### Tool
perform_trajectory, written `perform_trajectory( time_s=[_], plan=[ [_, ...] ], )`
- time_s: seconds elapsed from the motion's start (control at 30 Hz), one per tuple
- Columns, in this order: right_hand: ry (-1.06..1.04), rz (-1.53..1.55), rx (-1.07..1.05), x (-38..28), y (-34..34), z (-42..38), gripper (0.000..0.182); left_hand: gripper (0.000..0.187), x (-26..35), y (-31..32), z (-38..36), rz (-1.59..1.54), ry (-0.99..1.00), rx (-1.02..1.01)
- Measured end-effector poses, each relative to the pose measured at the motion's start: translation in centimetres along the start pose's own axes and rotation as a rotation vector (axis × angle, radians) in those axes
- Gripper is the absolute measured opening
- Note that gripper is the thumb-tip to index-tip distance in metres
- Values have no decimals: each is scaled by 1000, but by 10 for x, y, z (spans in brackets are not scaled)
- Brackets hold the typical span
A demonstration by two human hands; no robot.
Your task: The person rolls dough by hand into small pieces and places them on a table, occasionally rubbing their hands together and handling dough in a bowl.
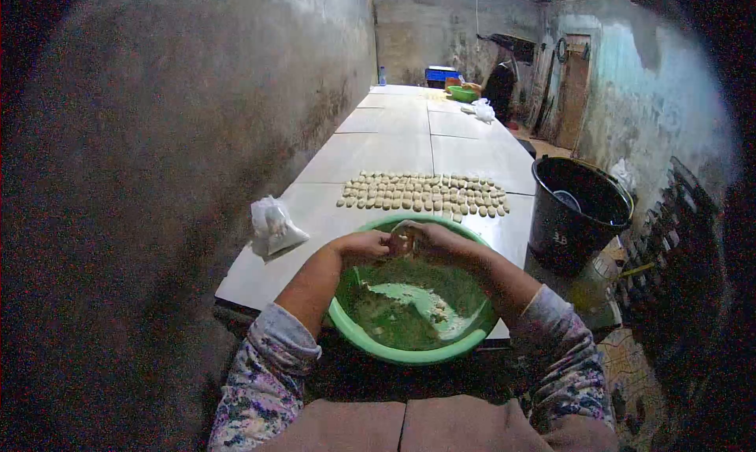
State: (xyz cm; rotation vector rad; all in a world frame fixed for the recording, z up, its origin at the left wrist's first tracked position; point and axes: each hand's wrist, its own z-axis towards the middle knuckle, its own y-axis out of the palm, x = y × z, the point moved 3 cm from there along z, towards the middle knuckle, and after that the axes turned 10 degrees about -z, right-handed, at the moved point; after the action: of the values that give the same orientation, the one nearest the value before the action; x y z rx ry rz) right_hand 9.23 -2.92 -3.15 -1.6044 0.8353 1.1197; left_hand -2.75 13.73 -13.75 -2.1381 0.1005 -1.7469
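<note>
A large green basin [364,338] sits at the near end of the white table, with pale powder or dough residue [417,297] on its bottom. Over its far rim my left hand [368,246] and my right hand [435,241] meet, fingers curled inward. Between them shows a small brownish and whitish bit, too blurred to name; the fingers hide most of it. Just beyond the basin, several small pale dough pieces [421,194] lie in close rows on the table.
White plastic bag [276,225] on the white table [378,151], left. Black bucket [568,224] stands right of the table. At the far end are a blue crate [442,75], a green bowl [463,94], another white bag [480,110] and a dark-clothed person [499,88]. Wall runs along the left.
</note>
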Motion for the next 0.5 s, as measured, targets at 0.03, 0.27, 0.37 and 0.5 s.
perform_trajectory(
  time_s=[0.03, 0.27, 0.37, 0.5],
  plan=[
    [-44, -308, 5, 2, -4, 7, 23, 29, 27, 9, -16, 33, 3, 13],
    [-397, -909, 258, 25, -13, 23, 13, 31, 64, 30, -34, -52, 33, 45],
    [-41, -214, 95, 17, -7, 5, 11, 39, 57, 23, -32, 141, -4, 5],
    [-195, -464, 108, 30, -8, 10, 14, 37, 71, 36, -41, 7, 63, -96]
  ],
)
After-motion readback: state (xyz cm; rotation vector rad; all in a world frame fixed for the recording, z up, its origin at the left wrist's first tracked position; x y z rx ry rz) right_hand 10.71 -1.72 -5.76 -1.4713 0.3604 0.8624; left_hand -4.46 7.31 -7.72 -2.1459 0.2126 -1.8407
